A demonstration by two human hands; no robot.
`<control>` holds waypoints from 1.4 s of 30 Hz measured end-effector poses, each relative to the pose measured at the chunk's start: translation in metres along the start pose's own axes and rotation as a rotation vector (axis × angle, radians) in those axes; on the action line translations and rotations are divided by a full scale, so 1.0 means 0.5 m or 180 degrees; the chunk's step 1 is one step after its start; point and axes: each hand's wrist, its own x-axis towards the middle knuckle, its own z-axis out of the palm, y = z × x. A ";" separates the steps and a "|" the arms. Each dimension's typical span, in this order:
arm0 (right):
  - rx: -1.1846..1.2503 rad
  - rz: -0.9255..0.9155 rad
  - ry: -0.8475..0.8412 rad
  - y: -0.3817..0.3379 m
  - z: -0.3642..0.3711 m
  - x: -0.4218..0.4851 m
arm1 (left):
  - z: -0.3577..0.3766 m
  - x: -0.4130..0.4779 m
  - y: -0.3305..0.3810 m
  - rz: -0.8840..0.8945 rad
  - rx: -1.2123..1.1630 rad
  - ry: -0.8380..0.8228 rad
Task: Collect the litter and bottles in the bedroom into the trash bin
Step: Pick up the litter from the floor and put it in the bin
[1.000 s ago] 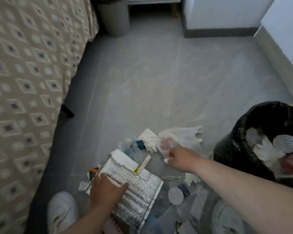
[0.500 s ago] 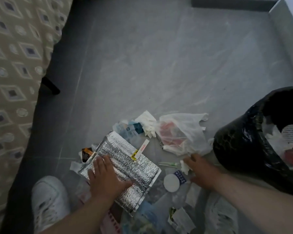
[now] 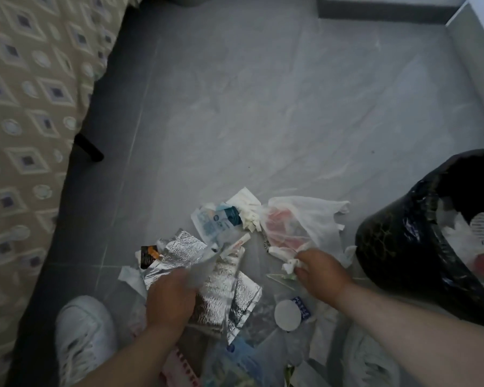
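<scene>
On my feed the left hand (image 3: pixel 171 297) has its fingers curled tight into the crinkled silver foil pouch (image 3: pixel 221 291), bunching it up over the grey tiled floor (image 3: pixel 263 107). The right hand (image 3: pixel 322 275) is closed too, pinching a small crumpled white tissue wad (image 3: pixel 289 266) at the fingertips.

The rest of the litter sits in one heap between the two hands and just past them:
- a thin white plastic carrier bag (image 3: pixel 305 219) with something red inside, touching the tissue wad
- a clear plastic packet with blue print (image 3: pixel 214 222); there's a round logo on it, but it's too blurry to read
- a folded white paper napkin (image 3: pixel 246 205) lying against that packet
- a small black and orange wrapper (image 3: pixel 148 254) beside the pouch
- a narrow white strip with red lettering (image 3: pixel 236 244); I can't make out the words
- a round white lid (image 3: pixel 287 314) next to a blue label with white characters (image 3: pixel 302 304), unreadable

The round trash bin with the black liner (image 3: pixel 397 247) stands at the right, just beside the right forearm, with white tissues and red scraps in it. A white sneaker (image 3: pixel 84 336) is by the left arm, and the beige diamond-patterned bedspread (image 3: pixel 25 107) runs down the left edge.
</scene>
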 end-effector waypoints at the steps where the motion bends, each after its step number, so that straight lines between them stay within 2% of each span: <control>1: 0.0198 -0.0049 0.0111 -0.013 -0.011 0.006 | -0.011 0.004 0.003 -0.0091 -0.0100 0.0002; 3: 0.0425 -0.0114 0.0242 -0.044 -0.038 0.016 | -0.032 0.014 0.005 -0.0041 -0.0142 0.0057; 15: 0.0679 -0.0368 0.0641 -0.161 -0.227 -0.002 | -0.235 0.039 0.103 -0.0027 -0.0934 0.0380; 19: 0.0751 -0.0506 0.0796 -0.167 -0.318 -0.051 | -0.316 0.032 0.190 0.0254 -0.1209 0.0431; 23: 0.0694 -0.0638 0.1120 -0.156 -0.433 -0.113 | -0.397 0.010 0.290 0.0659 -0.1102 0.0684; 27: 0.0878 -0.0526 0.1678 -0.122 -0.534 -0.190 | -0.457 -0.023 0.389 0.0904 -0.1099 0.0838; 32: 0.1079 -0.0097 0.2535 -0.014 -0.664 -0.294 | -0.546 -0.078 0.566 0.1412 -0.1257 0.1090; 35: 0.0874 0.0102 0.2738 0.048 -0.708 -0.344 | -0.584 -0.117 0.687 0.1822 -0.1477 0.1110; 37: 0.1033 0.0211 0.2844 0.080 -0.724 -0.369 | -0.589 -0.145 0.764 0.2086 -0.1629 0.1053; 40: 0.0829 0.0359 0.2759 0.130 -0.741 -0.400 | -0.564 -0.183 0.864 0.2391 -0.1901 0.0819; 42: 0.0939 0.0703 0.2878 0.184 -0.749 -0.417 | -0.530 -0.205 0.917 0.2492 -0.2036 0.0619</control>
